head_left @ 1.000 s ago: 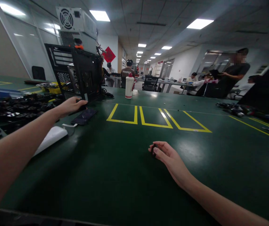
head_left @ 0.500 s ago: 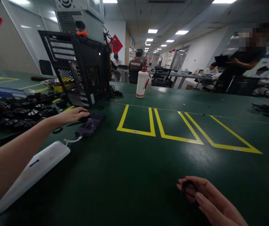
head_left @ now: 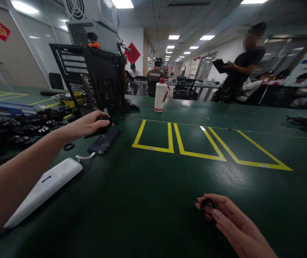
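My left hand point(head_left: 95, 123) reaches far out at the left and is closed around a dark object point(head_left: 104, 119) whose kind I cannot make out. It hovers just above and behind a dark phone point(head_left: 103, 142) lying on the table. A short white cable point(head_left: 86, 156) links the phone to a long white device point(head_left: 59, 179) under my left forearm. On the table beside the phone lies a small black ring point(head_left: 68, 147). At the lower right, my right hand point(head_left: 231, 218) pinches another black ring point(head_left: 206, 209) between thumb and fingers, above the green table point(head_left: 142, 200).
An open black computer case point(head_left: 99, 75) stands behind my left hand, with grey metal units stacked on it. Many black parts point(head_left: 35, 129) crowd the left side. A white bottle point(head_left: 161, 95) stands beyond the yellow tape outlines point(head_left: 153, 148). A person point(head_left: 244, 64) stands across the table.
My left hand has moved away and slightly right with the dark object, uncovering the black ring on the table. My right hand keeps its ring. The standing person has moved left.
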Available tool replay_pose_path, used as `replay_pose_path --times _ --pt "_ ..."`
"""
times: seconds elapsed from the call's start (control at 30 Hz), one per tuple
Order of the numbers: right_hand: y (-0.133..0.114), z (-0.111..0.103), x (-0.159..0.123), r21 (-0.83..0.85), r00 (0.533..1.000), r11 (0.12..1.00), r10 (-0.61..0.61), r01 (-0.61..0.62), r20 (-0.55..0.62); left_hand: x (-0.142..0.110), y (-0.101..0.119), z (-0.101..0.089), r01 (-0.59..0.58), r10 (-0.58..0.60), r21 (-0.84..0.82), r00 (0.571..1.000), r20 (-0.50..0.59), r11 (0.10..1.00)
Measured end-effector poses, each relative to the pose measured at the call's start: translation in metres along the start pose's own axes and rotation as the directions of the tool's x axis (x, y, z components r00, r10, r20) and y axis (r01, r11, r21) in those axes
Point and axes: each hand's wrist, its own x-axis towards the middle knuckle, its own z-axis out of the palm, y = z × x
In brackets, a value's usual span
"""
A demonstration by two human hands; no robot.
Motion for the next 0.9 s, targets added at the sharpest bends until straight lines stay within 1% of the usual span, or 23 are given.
replay_pose_path --times 0.03,0.07,0.13,0.17,0.23,0.27,0.3,0.37,0.4,0.43,0.5,0.57,0.63,0.73,0.9 --pt "0.000 -0.001 -0.002 0.008 1.000 1.000 -0.009 0.009 0.006 -0.008 0.017 0.011 -0.104 0.106 -0.039 0.993 0.058 0.994" --pt "0.000 -0.002 -0.003 0.017 1.000 1.000 -0.019 0.019 0.015 -0.017 0.035 0.026 -0.154 0.162 -0.075 0.980 0.118 0.985" --pt "0.000 -0.006 -0.006 0.029 0.999 0.999 -0.040 0.040 0.034 -0.039 0.070 0.065 -0.208 0.240 -0.164 0.948 0.209 0.964" --pt "0.000 -0.009 -0.007 0.030 0.998 0.998 -0.049 0.048 0.041 -0.051 0.087 0.087 -0.242 0.295 -0.229 0.926 0.236 0.943" --pt "0.001 -0.014 -0.009 0.031 0.996 0.997 -0.076 0.074 0.036 -0.074 0.117 0.129 -0.306 0.413 -0.346 0.860 0.299 0.887" --pt "0.002 -0.017 -0.010 0.031 0.995 0.995 -0.094 0.093 0.024 -0.084 0.129 0.149 -0.322 0.454 -0.387 0.831 0.321 0.864" --pt "0.002 -0.020 -0.011 0.028 0.993 0.993 -0.114 0.114 0.017 -0.092 0.140 0.165 -0.336 0.479 -0.409 0.817 0.322 0.848" --pt "0.004 -0.025 -0.013 0.018 0.985 0.984 -0.175 0.175 0.005 -0.105 0.156 0.191 -0.374 0.518 -0.426 0.802 0.297 0.824" --pt "0.006 -0.027 -0.014 0.015 0.979 0.979 -0.204 0.204 0.020 -0.110 0.161 0.199 -0.389 0.527 -0.432 0.807 0.267 0.814" --pt "0.008 -0.029 -0.015 0.020 0.970 0.971 -0.238 0.237 0.043 -0.114 0.165 0.206 -0.403 0.534 -0.437 0.813 0.233 0.804" --pt "0.012 -0.031 -0.017 0.039 0.945 0.951 -0.310 0.308 0.104 -0.122 0.170 0.212 -0.435 0.550 -0.444 0.817 0.170 0.783" --pt "0.015 -0.031 -0.020 0.071 0.922 0.934 -0.358 0.351 0.148 -0.128 0.172 0.213 -0.470 0.575 -0.443 0.807 0.136 0.764" --pt "0.018 -0.029 -0.022 0.094 0.910 0.924 -0.383 0.372 0.160 -0.134 0.173 0.211 -0.504 0.599 -0.435 0.793 0.108 0.746" --pt "0.018 -0.027 -0.025 0.112 0.900 0.919 -0.393 0.378 0.186 -0.139 0.173 0.207 -0.533 0.620 -0.417 0.778 0.101 0.736" --pt "0.017 -0.023 -0.027 0.155 0.874 0.911 -0.412 0.383 0.258 -0.143 0.170 0.203 -0.556 0.633 -0.382 0.766 0.109 0.738"
